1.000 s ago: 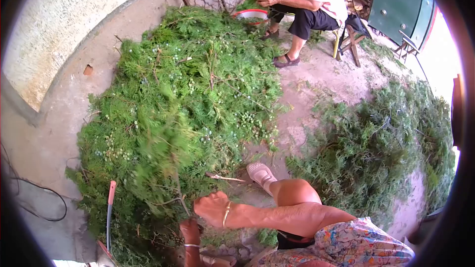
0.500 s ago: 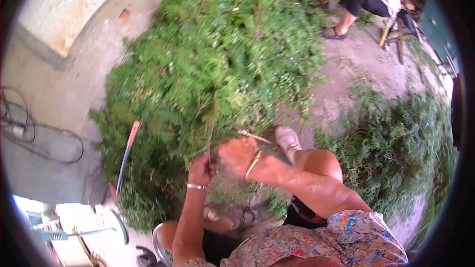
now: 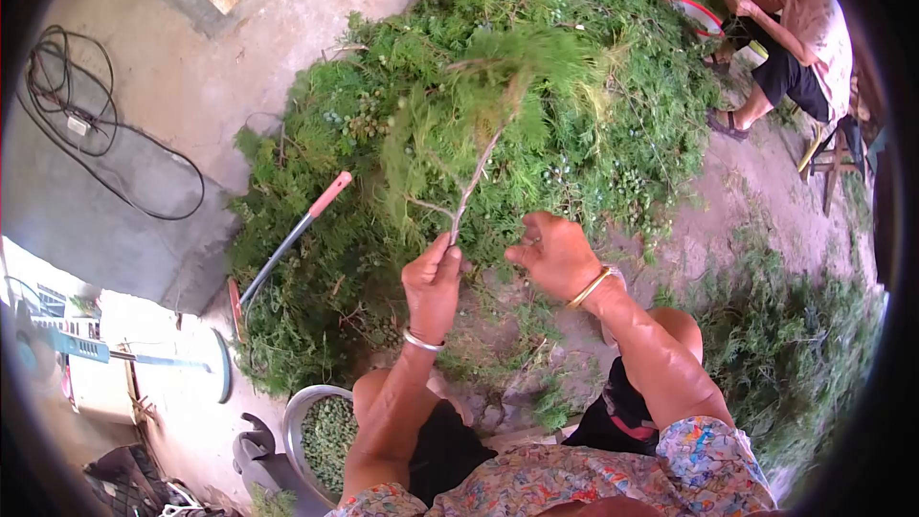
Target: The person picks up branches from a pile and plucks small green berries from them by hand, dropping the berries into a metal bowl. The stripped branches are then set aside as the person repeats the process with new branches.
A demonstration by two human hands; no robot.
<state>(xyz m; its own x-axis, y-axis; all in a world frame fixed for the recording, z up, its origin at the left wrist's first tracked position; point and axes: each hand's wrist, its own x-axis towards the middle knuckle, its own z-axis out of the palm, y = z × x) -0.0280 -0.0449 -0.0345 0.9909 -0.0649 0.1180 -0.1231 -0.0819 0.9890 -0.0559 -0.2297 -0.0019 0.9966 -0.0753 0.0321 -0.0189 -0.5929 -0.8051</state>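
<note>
Green branch (image 3: 467, 190) rises just beyond the left grip (image 3: 434, 289), which pinches it, while the right grip (image 3: 560, 254), closer moments ago, now hangs apart, half-open and empty, leaving one hand holding.

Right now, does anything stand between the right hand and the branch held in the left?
Nothing visible does: the right hand is apart from the branch, with the gap between them clear. The left hand grips the stem's lower end.
</note>
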